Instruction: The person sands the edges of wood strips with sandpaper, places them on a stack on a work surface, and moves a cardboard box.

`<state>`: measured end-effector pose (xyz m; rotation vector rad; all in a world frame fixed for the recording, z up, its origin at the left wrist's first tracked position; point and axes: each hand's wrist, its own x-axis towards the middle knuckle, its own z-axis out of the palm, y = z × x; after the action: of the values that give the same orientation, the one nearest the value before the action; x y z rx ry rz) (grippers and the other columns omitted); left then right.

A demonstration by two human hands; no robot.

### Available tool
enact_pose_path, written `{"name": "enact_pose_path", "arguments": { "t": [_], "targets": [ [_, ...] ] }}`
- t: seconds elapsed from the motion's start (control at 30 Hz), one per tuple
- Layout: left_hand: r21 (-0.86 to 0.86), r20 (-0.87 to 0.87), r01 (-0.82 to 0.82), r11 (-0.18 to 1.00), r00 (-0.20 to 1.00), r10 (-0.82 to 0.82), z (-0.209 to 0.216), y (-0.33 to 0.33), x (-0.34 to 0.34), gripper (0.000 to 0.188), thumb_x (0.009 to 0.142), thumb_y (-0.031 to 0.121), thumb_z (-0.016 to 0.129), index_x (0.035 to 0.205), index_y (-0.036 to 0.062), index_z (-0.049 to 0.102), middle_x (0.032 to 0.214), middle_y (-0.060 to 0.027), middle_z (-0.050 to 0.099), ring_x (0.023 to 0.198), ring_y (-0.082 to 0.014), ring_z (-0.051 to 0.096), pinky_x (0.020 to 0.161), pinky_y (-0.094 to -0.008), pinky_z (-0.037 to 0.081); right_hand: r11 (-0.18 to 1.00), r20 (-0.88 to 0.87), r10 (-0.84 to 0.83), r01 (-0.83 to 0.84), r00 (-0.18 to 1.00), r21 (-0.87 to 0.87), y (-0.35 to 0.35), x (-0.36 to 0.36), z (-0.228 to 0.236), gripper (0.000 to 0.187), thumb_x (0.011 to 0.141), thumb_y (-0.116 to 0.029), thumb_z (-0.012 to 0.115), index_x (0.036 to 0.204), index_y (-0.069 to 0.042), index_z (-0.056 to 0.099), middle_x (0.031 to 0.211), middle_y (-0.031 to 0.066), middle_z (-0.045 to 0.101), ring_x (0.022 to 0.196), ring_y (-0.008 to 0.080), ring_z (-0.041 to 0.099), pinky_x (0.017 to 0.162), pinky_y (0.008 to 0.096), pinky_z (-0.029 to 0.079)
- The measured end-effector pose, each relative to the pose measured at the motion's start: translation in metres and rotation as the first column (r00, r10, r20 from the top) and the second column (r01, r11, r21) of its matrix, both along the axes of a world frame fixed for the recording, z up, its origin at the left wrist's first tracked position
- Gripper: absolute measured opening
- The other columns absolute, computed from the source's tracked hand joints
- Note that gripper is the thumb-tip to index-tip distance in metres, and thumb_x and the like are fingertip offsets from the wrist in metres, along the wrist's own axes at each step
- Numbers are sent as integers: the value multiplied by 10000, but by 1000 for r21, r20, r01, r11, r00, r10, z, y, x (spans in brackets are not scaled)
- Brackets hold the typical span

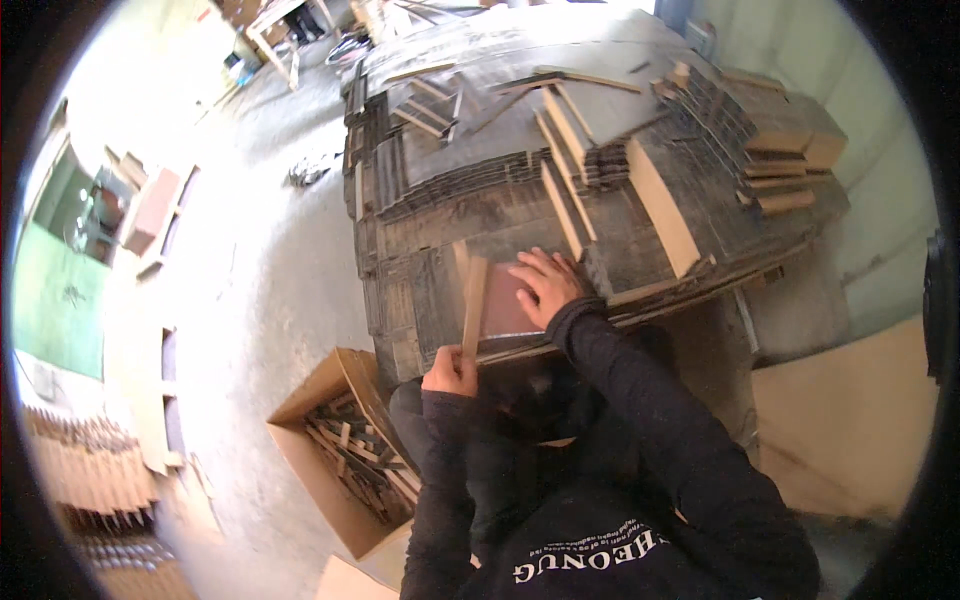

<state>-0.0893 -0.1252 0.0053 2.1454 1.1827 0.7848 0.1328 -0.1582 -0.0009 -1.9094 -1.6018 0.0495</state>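
Note:
Near the front edge of the worktable, my left hand (450,371) is closed around the lower end of a light wooden strip (475,305). The strip stands along the left side of a flat reddish-brown panel (505,303). My right hand (548,288) rests on that panel's right part, fingers stretched out and apart. Part of the panel is hidden beneath this hand. A pale edge runs along the panel's near side.
The dark, worn worktable (420,255) carries stacked dark strips (470,180), a long pale board (660,210) and, at far right, piled wooden blocks (780,130). A cardboard box (300,440) of wood scraps stands on the floor at left.

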Motion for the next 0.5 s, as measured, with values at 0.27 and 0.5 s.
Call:
{"name": "enact_pose_path", "arguments": {
  "t": [0.27, 0.5],
  "targets": [
    [315, -581, 104, 943, 807, 105, 4, 29, 50, 388, 797, 264, 503, 1155, 145, 410, 557, -154, 565, 519, -355, 556, 480, -447, 422, 998, -88, -51, 54, 995, 36, 2, 1, -13, 340, 789, -205, 546, 1117, -116, 549, 1241, 88, 446, 1212, 265, 337, 1045, 416, 207],
    [421, -500, 256, 870, 866, -13, -12, -2, 27, 614, 830, 267, 461, 1378, 244, 183, 772, -211, 613, 576, -347, 588, 482, -421, 442, 999, -58, -28, 26, 998, -37, 1, -2, -12, 352, 800, -270, 497, 1122, -137, 545, 1266, 77, 428, 1239, 251, 304, 1044, 414, 181]
  ]
}}
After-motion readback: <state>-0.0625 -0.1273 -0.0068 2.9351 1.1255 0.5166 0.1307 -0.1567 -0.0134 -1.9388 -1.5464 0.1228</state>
